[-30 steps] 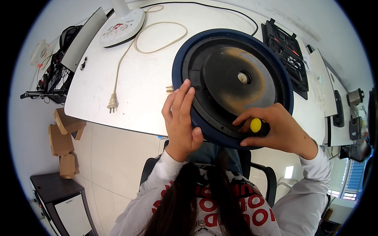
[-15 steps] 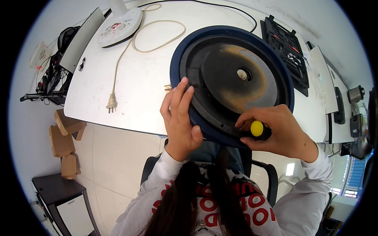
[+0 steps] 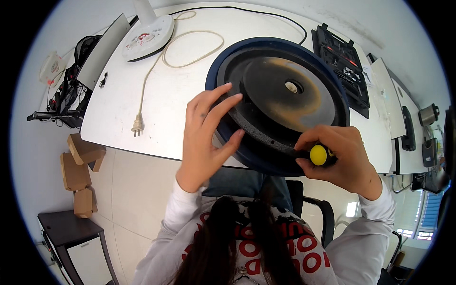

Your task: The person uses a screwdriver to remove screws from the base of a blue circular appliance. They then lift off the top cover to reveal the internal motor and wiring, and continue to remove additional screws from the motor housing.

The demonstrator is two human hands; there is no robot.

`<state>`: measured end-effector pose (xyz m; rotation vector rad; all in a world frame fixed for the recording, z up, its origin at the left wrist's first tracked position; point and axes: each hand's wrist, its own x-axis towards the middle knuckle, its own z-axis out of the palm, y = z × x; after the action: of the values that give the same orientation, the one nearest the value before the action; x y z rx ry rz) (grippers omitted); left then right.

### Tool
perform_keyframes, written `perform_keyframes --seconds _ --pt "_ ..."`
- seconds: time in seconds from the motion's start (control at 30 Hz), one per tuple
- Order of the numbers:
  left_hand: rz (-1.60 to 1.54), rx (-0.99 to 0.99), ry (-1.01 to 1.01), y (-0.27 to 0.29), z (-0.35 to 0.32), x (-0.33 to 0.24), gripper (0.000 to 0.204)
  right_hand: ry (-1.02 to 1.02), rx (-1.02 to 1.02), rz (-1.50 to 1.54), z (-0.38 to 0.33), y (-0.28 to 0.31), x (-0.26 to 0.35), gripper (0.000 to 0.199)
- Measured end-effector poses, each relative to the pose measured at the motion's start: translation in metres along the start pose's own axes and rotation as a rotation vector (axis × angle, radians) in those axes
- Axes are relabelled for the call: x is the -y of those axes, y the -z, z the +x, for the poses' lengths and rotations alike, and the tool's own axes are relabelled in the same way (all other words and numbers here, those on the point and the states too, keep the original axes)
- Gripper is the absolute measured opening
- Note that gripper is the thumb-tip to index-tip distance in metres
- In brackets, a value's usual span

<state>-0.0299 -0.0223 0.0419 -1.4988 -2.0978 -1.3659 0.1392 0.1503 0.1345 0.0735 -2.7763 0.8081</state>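
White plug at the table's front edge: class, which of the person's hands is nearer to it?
Left. The left hand rests on the round pan's near-left rim, just right of the plug. The right hand grips a yellow-capped tool at the pan's far side.

head-worn view, steeply down, close

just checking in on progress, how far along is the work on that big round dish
Done: the round black dish with the blue rim lies flat on the white table. In hand: the left hand steadies its near edge; the right hand presses a yellow-capped screwdriver at the rim. No loosened screws or parts show.
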Motion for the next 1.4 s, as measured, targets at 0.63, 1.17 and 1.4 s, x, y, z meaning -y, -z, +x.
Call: perform_keyframes --seconds 0.63,1.17,1.4 --pt "-0.262 -0.016 -0.048 0.001 0.048 0.022 0.03 0.04 -0.127 -0.049 0.012 0.036 -0.026 0.043" --pt "-0.384 -0.036 0.018 0.001 0.053 0.017 0.027 0.001 0.181 -0.256 0.042 0.036 -0.046 0.063" --pt "-0.343 -0.01 -0.019 0.003 0.056 0.02 0.026 0.024 0.165 -0.057 0.047 0.035 -0.054 0.064"
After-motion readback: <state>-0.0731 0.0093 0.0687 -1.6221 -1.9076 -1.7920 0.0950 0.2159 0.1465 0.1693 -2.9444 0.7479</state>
